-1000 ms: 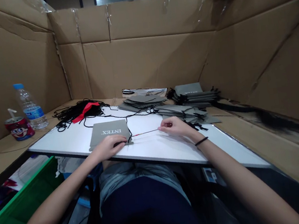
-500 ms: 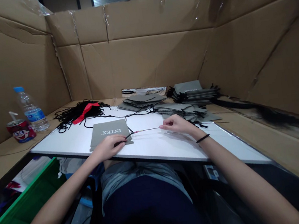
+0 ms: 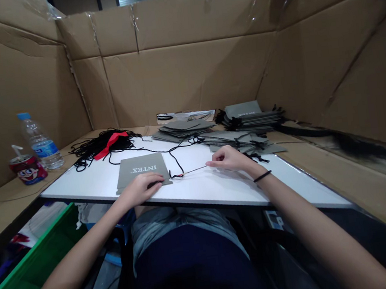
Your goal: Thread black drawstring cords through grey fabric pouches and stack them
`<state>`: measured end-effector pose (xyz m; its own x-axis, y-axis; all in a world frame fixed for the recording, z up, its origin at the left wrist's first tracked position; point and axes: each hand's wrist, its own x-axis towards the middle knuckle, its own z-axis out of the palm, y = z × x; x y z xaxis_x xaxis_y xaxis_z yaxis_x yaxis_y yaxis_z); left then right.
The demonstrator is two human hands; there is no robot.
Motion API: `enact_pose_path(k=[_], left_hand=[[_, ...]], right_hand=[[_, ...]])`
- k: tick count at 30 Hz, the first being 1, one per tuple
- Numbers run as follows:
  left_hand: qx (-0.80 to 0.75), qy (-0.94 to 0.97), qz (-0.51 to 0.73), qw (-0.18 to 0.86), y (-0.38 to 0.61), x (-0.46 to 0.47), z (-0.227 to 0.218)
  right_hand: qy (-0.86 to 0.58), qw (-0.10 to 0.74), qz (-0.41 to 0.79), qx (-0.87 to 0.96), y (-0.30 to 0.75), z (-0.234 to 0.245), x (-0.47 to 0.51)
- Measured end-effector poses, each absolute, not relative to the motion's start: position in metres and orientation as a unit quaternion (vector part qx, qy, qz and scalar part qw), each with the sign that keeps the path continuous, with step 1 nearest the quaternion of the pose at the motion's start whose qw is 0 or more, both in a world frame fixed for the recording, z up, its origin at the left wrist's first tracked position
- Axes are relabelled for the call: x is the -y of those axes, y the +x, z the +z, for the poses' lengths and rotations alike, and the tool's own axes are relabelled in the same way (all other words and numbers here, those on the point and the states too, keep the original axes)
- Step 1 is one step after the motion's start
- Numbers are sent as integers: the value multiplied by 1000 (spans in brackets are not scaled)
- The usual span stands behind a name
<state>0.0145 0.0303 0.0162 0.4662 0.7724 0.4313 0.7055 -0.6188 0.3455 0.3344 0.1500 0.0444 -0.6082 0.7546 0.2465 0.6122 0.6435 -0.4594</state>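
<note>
Grip on the right hand (image 3: pixel 229 159) is a narrow pinch, thumb and fingers closed on a thin black cord (image 3: pixel 192 170) with a red section near its far end, and that cord runs to the lower right corner of a flat grey INTEX bag (image 3: pixel 141 169) lying near the front edge of the white-topped counter (image 3: pixel 220 197). Left hand (image 3: pixel 140 190) is curled over that same corner, and I can't really tell if it's clamping something or just pinning the bag down. As for progress, a stack of grey bags (image 3: pixel 249 121) at the back right corner already has black cords on it, and there are lower stacks (image 3: pixel 182 128) nearby, while a big tangle of loose black cord (image 3: pixel 98 147) sits at the back left corner, so there's plenty left in that heap. Off the left edge stand a clear water bottle (image 3: pixel 41 144), about half full, and a red cartoon-face cup (image 3: pixel 28 170) with a straw. Below, a green plastic crate (image 3: pixel 29 270) holds dark stuff I can't make out.
</note>
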Motion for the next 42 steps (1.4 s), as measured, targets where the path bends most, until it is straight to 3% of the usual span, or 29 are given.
enact_pose_path(k=[20,42], left_hand=[[-423,855,295,49,14,-33,12],[-413,860,298,38,13,-34,11]], right_hand=[[-365,247,99,892,330,50,-144],[-362,223,120,897,334,47,-149]])
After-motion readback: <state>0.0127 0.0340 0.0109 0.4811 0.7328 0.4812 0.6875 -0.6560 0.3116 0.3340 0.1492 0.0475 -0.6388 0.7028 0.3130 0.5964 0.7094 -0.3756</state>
